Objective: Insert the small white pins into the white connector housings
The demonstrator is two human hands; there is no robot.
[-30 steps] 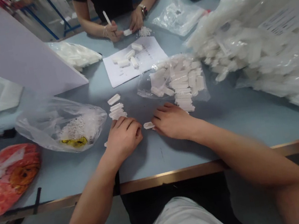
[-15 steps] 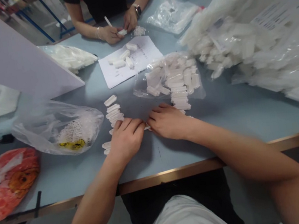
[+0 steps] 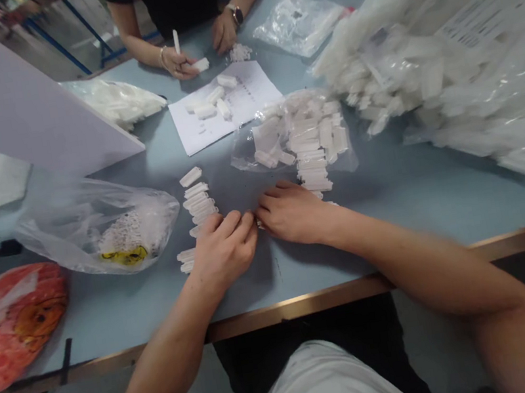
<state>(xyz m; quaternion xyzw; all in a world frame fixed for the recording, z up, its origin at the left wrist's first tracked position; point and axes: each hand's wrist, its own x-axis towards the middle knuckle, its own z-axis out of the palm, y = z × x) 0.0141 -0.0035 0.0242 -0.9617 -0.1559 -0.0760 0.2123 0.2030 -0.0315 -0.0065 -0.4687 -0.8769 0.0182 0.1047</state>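
My left hand [image 3: 223, 248] and my right hand [image 3: 292, 214] rest knuckles-up on the blue-grey table [image 3: 393, 202], fingertips meeting over a small white plastic piece [image 3: 259, 223] that is almost hidden between them. Both hands have curled fingers pinching at it. A row of similar white pieces [image 3: 197, 200] lies just beyond my left hand, and two more [image 3: 185, 260] sit at its left side. An open clear bag of white pieces [image 3: 306, 138] lies just past my right hand.
A clear bag of tiny white parts [image 3: 112, 227] lies to the left, an orange-red bag [image 3: 11, 326] further left. Large bags of white parts [image 3: 461, 65] fill the right. Across the table another person's hands [image 3: 199, 50] hold a pen and a piece near a paper sheet [image 3: 228, 105].
My hands have closed together, covering the white piece that lay in the open between them. The other person has lifted the pen upright.
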